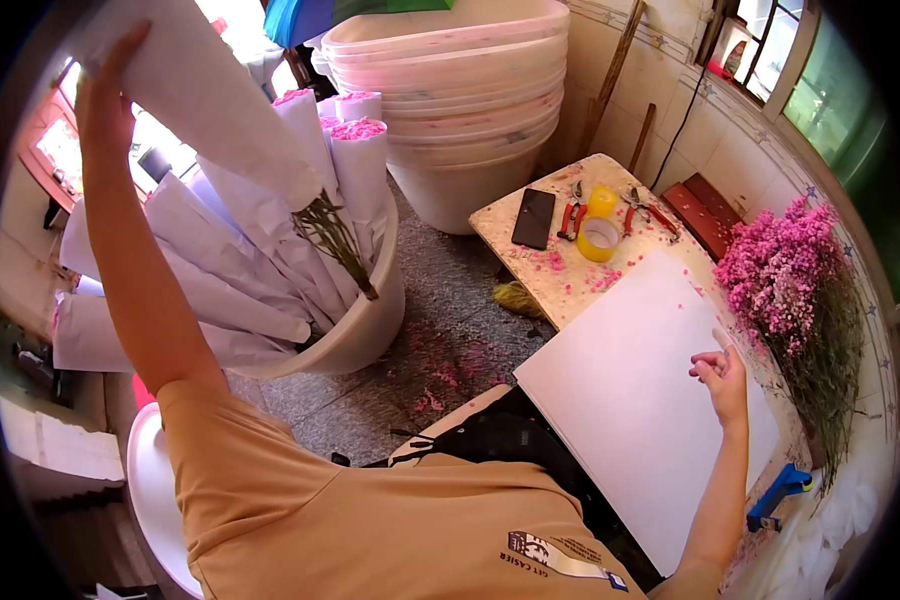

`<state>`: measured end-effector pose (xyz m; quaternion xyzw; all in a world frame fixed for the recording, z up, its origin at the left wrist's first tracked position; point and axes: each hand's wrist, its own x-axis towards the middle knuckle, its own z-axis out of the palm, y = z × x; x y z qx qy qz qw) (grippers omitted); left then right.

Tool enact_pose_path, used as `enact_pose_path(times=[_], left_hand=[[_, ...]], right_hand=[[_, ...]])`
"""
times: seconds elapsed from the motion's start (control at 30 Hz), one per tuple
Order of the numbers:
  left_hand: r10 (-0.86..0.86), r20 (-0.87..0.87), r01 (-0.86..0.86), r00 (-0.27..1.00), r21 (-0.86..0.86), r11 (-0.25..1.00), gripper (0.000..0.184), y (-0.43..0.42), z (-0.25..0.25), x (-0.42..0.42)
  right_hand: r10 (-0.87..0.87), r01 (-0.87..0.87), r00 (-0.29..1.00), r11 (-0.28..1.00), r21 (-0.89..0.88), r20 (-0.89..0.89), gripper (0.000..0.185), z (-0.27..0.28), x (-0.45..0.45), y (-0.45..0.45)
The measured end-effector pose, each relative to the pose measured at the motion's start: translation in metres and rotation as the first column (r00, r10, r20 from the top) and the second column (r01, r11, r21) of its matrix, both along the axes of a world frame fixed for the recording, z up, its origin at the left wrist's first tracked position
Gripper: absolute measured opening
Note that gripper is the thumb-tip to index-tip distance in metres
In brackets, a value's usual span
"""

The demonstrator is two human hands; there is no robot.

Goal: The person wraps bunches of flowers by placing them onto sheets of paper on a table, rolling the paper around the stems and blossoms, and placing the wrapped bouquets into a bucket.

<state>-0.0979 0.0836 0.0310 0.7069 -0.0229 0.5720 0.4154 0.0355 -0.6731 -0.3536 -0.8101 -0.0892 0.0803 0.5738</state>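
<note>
My left hand [115, 85], at the upper left, is closed round a white paper-wrapped bundle [205, 95] whose green stems [335, 240] stick out at its lower end. The bundle is tilted over a large white tub [380, 320] filled with similar paper rolls [235, 260], some showing pink flowers at the top. On the right, my right hand [720, 375] is above or on a stack of white paper sheets [630, 390], its fingers apart and holding nothing. Pink flowers [785, 270] with long stems lie at the right of the table.
On the wooden table [500, 215] are a black phone [533, 219], red-handled pruners [573, 212], more pruners [655, 212] and yellow tape rolls [598, 240]. A blue tool [782, 492] sits at the right edge. Stacked white tubs [460, 110] stand behind.
</note>
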Motion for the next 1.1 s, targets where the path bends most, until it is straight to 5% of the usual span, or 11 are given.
enact_pose_path(times=[0.1, 0.23, 0.43, 0.57, 0.7, 0.77, 0.8, 0.87, 1.0, 1.07, 1.1], left_hand=[[0.174, 0.018, -0.175, 0.985, 0.148, 0.973, 0.092, 0.004, -0.024, -0.017], [0.356, 0.125, -0.359, 0.926, 0.003, 0.933, 0.102, 0.011, -0.041, -0.028], [0.322, 0.105, -0.325, 0.941, 0.011, 0.946, 0.096, 0.007, -0.055, -0.02], [-0.023, 0.103, 0.031, 0.994, -0.076, 0.997, 0.083, 0.011, -0.103, 0.006], [-0.284, 0.153, 0.323, 0.947, -0.437, 0.84, 0.054, 0.054, -0.216, 0.021], [-0.331, 0.094, 0.314, 0.939, -0.631, 0.709, 0.024, 0.094, -0.313, 0.026], [-0.243, -0.012, 0.167, 0.97, -0.694, 0.7, 0.015, 0.1, -0.364, 0.028], [-0.188, -0.217, -0.004, 0.958, -0.666, 0.746, 0.018, 0.13, -0.48, 0.031], [-0.108, -0.275, -0.042, 0.955, -0.487, 0.873, 0.023, 0.089, -0.516, 0.038], [-0.284, -0.268, -0.032, 0.921, -0.776, 0.629, 0.026, 0.117, -0.519, 0.038], [-0.191, -0.303, -0.064, 0.934, -0.667, 0.742, 0.026, 0.143, -0.543, 0.042]], right_hand=[[-0.029, 0.029, 0.997, 1.0, 0.001, -0.074, 0.071, -0.016, -0.003, -0.001], [-0.042, 0.04, 0.993, 0.999, -0.019, -0.112, 0.072, -0.033, -0.009, -0.01], [-0.093, 0.078, 0.978, 0.993, -0.087, -0.189, 0.072, -0.046, -0.026, -0.018], [-0.097, 0.091, 0.954, 0.995, -0.034, -0.283, 0.071, -0.064, -0.035, -0.018], [-0.151, 0.145, 0.93, 0.989, -0.042, -0.334, 0.065, -0.079, -0.041, -0.021], [-0.184, 0.178, 0.925, 0.983, -0.047, -0.331, 0.063, -0.089, -0.043, -0.022], [-0.185, 0.18, 0.939, 0.983, -0.045, -0.29, 0.059, -0.095, -0.044, -0.023], [-0.196, 0.193, 0.948, 0.981, -0.037, -0.249, 0.055, -0.105, -0.043, -0.023], [-0.253, 0.243, 0.951, 0.967, -0.074, -0.18, 0.045, -0.112, -0.041, -0.019], [-0.241, 0.226, 0.957, 0.969, -0.105, -0.164, 0.04, -0.118, -0.041, -0.021], [-0.244, 0.226, 0.959, 0.965, -0.129, -0.143, 0.039, -0.125, -0.036, -0.026]])
